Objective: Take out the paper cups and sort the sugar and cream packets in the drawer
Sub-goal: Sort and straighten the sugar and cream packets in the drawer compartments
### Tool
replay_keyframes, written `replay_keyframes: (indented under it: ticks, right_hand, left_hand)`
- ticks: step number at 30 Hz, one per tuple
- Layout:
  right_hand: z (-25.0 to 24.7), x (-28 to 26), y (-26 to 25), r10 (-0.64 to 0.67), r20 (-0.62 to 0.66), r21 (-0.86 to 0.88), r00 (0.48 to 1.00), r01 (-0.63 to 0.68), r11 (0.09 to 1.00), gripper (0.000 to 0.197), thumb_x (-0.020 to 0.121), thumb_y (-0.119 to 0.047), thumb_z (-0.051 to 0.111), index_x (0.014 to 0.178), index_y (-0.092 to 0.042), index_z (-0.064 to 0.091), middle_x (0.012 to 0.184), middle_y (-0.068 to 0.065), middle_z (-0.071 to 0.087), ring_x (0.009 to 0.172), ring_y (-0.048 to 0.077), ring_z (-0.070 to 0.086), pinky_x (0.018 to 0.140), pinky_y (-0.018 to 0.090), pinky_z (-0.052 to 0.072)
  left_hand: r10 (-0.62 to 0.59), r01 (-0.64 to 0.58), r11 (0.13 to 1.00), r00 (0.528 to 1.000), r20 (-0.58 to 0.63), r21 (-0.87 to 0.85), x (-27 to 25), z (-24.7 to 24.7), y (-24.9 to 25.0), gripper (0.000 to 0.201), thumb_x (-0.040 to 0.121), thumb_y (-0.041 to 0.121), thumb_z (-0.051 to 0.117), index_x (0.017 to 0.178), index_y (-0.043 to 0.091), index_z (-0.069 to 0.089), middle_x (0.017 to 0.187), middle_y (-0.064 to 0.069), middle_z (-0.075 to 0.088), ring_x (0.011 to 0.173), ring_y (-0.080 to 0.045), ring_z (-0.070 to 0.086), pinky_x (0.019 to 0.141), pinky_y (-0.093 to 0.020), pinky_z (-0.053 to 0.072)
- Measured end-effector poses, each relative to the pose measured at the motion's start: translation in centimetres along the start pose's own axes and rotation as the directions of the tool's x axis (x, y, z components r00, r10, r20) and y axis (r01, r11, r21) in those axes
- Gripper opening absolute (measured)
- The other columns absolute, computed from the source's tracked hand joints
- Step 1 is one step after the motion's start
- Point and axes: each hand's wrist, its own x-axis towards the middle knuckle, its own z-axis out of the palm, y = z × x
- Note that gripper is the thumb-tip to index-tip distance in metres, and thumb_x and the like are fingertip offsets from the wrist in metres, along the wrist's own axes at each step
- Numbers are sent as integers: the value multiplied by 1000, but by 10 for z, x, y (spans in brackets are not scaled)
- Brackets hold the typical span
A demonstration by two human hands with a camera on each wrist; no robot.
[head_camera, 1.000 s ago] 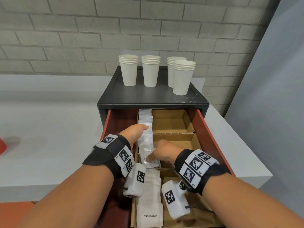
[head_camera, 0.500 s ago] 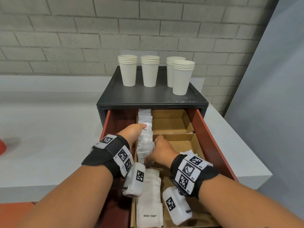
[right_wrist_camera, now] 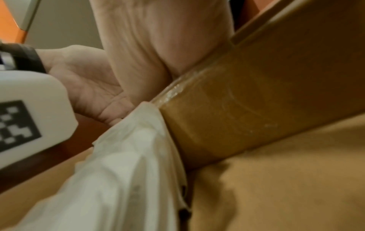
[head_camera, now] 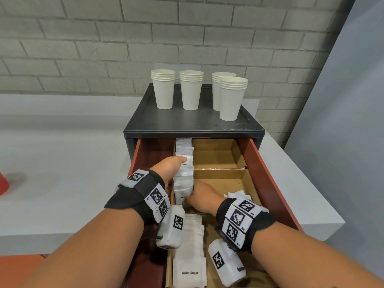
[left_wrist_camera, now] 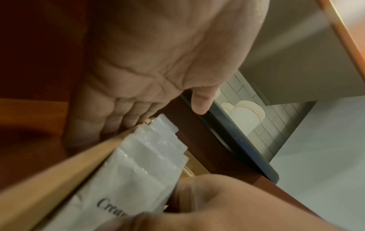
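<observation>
I see my left hand [head_camera: 170, 166] laid flat against the creamer packets [head_camera: 184, 179] in the drawer's [head_camera: 268, 175] left row, while my right hand's [head_camera: 204, 197] grip pinches their near end.

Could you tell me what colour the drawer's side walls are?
Reddish-brown, seen best in the head view on the drawer.

Cups [head_camera: 190, 92] on cabinet top [head_camera: 193, 123]; creamer row [head_camera: 184, 169] in drawer's [head_camera: 268, 173] left col, sugar packets [head_camera: 190, 256] in front
</observation>
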Motion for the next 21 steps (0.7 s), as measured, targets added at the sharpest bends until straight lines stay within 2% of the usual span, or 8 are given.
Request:
replay_keyframes:
  ticks: [7,10,13,14,18,21]
  right_hand:
    - [-8,-4,0,21,53,103,998,-27,994,29,89,-24,59,114,-10,62,115,12,64,104,28,60,84,31,47]
    - [-10,-4,0,31,66,101,997,-37,994,31,86,-29,62,112,-11,63,107,10,66,89,22,58,77,28,47]
    - [-24,-8,-1,97,134,87,986,-109,990,34,82,-32,68,107,-9,65,83,4,63,68,16,53,63,27,46]
    - [-32,-9,-1,124,139,45,982,-131,990,36,82,-32,68,107,-7,64,82,4,62,67,17,54,62,27,46]
    - [-71,-16,7,188,124,-239,974,-155,959,38,87,-24,59,120,-5,59,112,9,65,92,23,61,81,33,51]
    - [-83,-23,12,291,254,-455,922,-152,878,41,85,-20,61,123,-7,58,122,11,62,98,24,61,81,33,50]
  left_hand:
    - [10,-10,1000,1000,3,5,-2,0,1,60,98,37,41,148,11,22,153,-15,25,139,-33,28,112,-45,25]
    - [-4,4,1000,1000,2,-2,-3,0,0,61,97,39,43,147,11,23,152,-16,27,138,-34,30,113,-47,26]
    - [2,-2,1000,1000,-3,11,-3,-1,1,60,97,38,43,147,10,24,152,-16,27,138,-34,29,113,-47,26]
    - [3,-2,1000,1000,-7,17,-4,-1,2,60,98,38,42,147,10,23,153,-16,26,138,-34,29,113,-47,26]
    - [-7,7,999,1000,-5,43,-6,-1,4,60,97,37,43,147,10,24,152,-16,27,138,-35,29,112,-48,27]
    - [4,-3,999,1000,-19,42,-7,0,5,59,98,35,43,147,10,23,152,-16,26,139,-35,28,112,-47,26]
